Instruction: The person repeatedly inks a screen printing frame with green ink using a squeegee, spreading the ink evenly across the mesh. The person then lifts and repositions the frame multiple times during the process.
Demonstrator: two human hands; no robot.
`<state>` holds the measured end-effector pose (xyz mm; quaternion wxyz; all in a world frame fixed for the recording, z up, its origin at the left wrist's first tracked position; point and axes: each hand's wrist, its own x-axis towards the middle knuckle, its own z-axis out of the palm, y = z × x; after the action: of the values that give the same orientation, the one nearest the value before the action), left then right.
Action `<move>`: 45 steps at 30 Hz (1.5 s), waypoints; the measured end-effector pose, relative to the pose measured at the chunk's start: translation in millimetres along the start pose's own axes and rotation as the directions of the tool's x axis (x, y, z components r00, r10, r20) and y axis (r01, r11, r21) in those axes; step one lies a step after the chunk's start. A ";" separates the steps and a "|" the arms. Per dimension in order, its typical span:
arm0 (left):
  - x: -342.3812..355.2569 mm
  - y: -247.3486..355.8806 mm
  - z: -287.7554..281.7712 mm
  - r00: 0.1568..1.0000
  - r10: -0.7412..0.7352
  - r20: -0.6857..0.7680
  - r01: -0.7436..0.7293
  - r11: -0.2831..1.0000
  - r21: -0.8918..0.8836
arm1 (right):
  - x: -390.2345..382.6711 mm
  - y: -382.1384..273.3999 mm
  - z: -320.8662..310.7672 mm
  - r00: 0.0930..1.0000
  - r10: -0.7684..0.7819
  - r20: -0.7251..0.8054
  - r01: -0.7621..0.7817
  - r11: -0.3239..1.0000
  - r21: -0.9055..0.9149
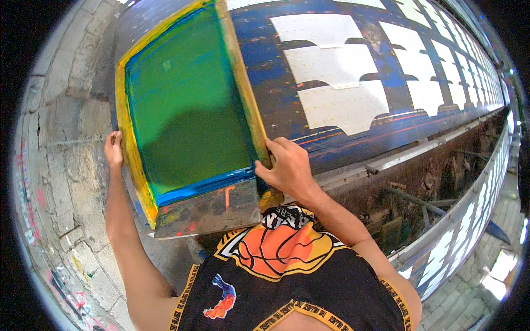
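Observation:
A screen-printing frame (244,71) with a green mesh (187,105) lies tilted on the long table at the left. Its side rails are smeared yellow, and a band of blue ink (207,186) runs along the near edge of the mesh. My left hand (114,149) grips the outer side of the left rail, its fingertips partly hidden. Around the right rail, close to the near corner, my right hand (288,168) is closed with thumb and fingers. A grey, paint-marked strip (210,212) forms the near end of the frame, close to my torso.
White cut panels (345,107) lie in rows on the dark blue, ink-stained table (386,140) to the right. A metal rail (408,151) follows the table's near edge. Beyond a gap with pipes, another table (464,231) bears white panels. A worn block wall (77,127) borders the left.

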<state>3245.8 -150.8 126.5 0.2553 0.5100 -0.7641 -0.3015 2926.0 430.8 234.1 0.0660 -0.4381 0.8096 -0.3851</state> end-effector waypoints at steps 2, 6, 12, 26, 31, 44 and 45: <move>5.5 23.2 6.9 0.997 0.072 0.019 -0.070 0.992 -0.101 | 7.8 8.7 -18.0 1.000 0.019 -0.011 -0.019 1.000 -0.006; -7.3 118.7 44.6 0.986 0.160 0.046 -0.159 0.987 -0.027 | 21.8 81.2 -83.7 0.997 0.048 -0.057 -0.052 0.996 -0.076; -81.3 295.3 156.8 0.980 0.200 -0.010 -0.197 0.974 0.115 | 15.6 217.1 -198.3 0.979 0.126 -0.159 -0.132 0.991 -0.027; -199.2 427.3 316.6 0.997 0.075 -0.030 -0.070 0.986 0.153 | -23.8 388.5 -322.9 0.972 0.197 -0.125 -0.191 0.980 0.061; -203.9 416.6 328.0 0.994 0.108 -0.027 -0.100 0.972 0.211 | -27.3 397.0 -323.2 0.976 0.207 -0.071 -0.207 0.978 0.011; -207.5 422.4 344.3 0.998 0.068 -0.020 -0.059 0.951 0.303 | -28.1 364.0 -319.5 0.990 0.095 -0.103 -0.112 0.977 -0.180; -207.9 421.9 344.1 0.997 0.072 -0.018 -0.064 0.955 0.289 | -32.6 347.4 -319.5 0.996 0.040 -0.085 -0.054 0.985 -0.167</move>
<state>2814.6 237.9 176.9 0.1994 0.5194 -0.8132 -0.1710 2575.0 747.3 211.8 0.0047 -0.4066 0.8515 -0.3310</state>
